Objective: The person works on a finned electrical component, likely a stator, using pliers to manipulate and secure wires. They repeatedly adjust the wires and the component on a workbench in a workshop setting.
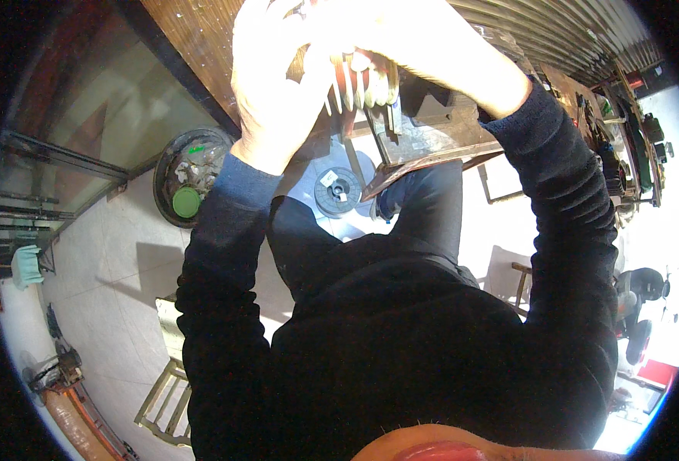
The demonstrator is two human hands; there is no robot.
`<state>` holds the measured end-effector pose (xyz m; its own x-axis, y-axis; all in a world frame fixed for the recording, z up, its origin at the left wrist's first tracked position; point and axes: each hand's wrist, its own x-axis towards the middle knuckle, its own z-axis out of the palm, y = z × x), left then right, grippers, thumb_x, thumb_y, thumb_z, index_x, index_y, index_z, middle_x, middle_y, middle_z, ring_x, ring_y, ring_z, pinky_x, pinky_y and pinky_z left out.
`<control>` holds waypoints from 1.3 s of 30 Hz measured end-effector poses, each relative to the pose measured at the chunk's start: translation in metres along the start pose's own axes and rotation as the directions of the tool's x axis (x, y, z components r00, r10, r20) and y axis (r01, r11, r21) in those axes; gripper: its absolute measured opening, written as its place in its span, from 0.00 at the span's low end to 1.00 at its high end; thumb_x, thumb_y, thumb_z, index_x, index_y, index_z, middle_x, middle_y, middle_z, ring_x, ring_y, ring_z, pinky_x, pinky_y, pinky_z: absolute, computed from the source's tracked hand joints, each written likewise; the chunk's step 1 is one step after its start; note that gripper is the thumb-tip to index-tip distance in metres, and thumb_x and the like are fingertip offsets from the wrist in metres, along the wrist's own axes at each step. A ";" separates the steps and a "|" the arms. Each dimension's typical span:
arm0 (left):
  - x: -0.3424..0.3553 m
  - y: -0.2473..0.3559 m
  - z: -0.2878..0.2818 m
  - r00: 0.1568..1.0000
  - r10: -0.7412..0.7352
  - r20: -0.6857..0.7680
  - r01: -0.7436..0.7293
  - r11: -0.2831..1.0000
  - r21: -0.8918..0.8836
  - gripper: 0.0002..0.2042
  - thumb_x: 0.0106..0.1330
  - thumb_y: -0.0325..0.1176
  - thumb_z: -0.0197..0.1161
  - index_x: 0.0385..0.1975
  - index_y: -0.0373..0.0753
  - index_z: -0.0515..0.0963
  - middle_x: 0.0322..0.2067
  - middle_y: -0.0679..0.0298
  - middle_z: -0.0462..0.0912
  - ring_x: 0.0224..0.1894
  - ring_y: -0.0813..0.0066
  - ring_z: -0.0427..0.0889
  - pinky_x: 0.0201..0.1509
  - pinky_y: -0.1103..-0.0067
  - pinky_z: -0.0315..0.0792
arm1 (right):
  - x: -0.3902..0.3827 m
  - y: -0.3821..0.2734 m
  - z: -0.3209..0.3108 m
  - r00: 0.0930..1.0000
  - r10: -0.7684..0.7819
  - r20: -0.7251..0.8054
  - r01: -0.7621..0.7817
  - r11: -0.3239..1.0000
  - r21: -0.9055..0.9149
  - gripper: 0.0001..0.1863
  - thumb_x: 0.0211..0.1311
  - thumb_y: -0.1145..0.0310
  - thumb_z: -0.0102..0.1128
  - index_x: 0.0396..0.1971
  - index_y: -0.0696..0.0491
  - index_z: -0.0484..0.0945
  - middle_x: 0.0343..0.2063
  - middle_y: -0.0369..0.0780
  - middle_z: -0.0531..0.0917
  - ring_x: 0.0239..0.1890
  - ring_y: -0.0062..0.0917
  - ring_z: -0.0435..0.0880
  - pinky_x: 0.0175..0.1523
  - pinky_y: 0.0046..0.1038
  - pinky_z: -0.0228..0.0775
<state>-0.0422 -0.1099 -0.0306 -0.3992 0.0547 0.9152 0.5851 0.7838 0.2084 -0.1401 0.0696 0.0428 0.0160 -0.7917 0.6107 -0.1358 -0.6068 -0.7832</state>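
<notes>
Both my hands meet at the top of the head view, washed out by glare. My left hand has its fingers bent inward around something I cannot make out. My right hand reaches across from the right, its fingers closed beside the left one's on a hidden or overexposed thing. Just below them show several pale, rounded slats or discs with some red, close against the fingers; whether I grip these is unclear. Behind them is a dark brown wooden bench top, with a worn wooden frame lower down.
A black bin with scraps and a green tub stands left of my legs, beside glass panels. A spool lies below the bench. A slatted chair is at lower left. A cluttered workbench runs along the right.
</notes>
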 end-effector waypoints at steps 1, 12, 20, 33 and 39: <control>0.000 -0.003 0.000 1.000 -0.002 0.002 0.002 1.000 -0.005 0.15 0.63 0.24 0.68 0.49 0.34 0.80 0.58 0.50 0.80 0.63 0.58 0.77 0.65 0.68 0.73 | -0.002 0.004 -0.001 1.000 -0.011 -0.009 0.012 1.000 0.012 0.22 0.71 0.63 0.64 0.57 0.60 0.78 0.53 0.46 0.83 0.53 0.31 0.83 0.55 0.32 0.78; 0.000 -0.030 0.007 0.999 -0.034 0.007 0.034 0.998 -0.052 0.15 0.63 0.25 0.68 0.50 0.34 0.80 0.58 0.50 0.80 0.63 0.58 0.78 0.65 0.68 0.73 | -0.003 -0.017 0.010 0.982 0.141 -0.125 -0.149 0.987 -0.057 0.22 0.69 0.63 0.66 0.58 0.59 0.79 0.54 0.45 0.83 0.55 0.30 0.82 0.59 0.33 0.76; 0.003 -0.033 0.019 0.999 -0.045 0.012 0.046 0.994 -0.095 0.15 0.63 0.25 0.68 0.50 0.35 0.80 0.58 0.50 0.80 0.62 0.58 0.78 0.65 0.68 0.73 | 0.005 -0.039 0.023 0.934 0.265 -0.239 -0.300 0.946 -0.124 0.23 0.68 0.62 0.67 0.58 0.59 0.79 0.55 0.44 0.83 0.57 0.30 0.81 0.62 0.35 0.74; 0.002 -0.012 0.035 0.998 -0.068 0.016 0.069 0.987 -0.144 0.16 0.63 0.25 0.68 0.51 0.35 0.80 0.57 0.51 0.80 0.62 0.57 0.78 0.65 0.67 0.73 | 0.006 -0.002 0.023 0.944 -0.327 -0.052 0.328 0.944 0.022 0.23 0.70 0.57 0.62 0.52 0.62 0.81 0.50 0.48 0.85 0.53 0.36 0.84 0.60 0.39 0.74; 0.001 -0.019 0.034 0.978 -0.210 -0.015 0.203 0.961 -0.190 0.18 0.64 0.26 0.69 0.54 0.36 0.80 0.58 0.52 0.80 0.62 0.58 0.78 0.66 0.68 0.71 | 0.000 0.011 0.017 0.939 -0.342 -0.044 0.306 0.885 -0.350 0.21 0.69 0.59 0.63 0.51 0.62 0.81 0.49 0.48 0.85 0.52 0.36 0.84 0.58 0.39 0.75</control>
<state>-0.0774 -0.1037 -0.0452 -0.5023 -0.1206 0.8562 0.6148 0.6465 0.4518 -0.1252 0.0617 0.0323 0.0181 -0.5325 0.8463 -0.4621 -0.7550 -0.4652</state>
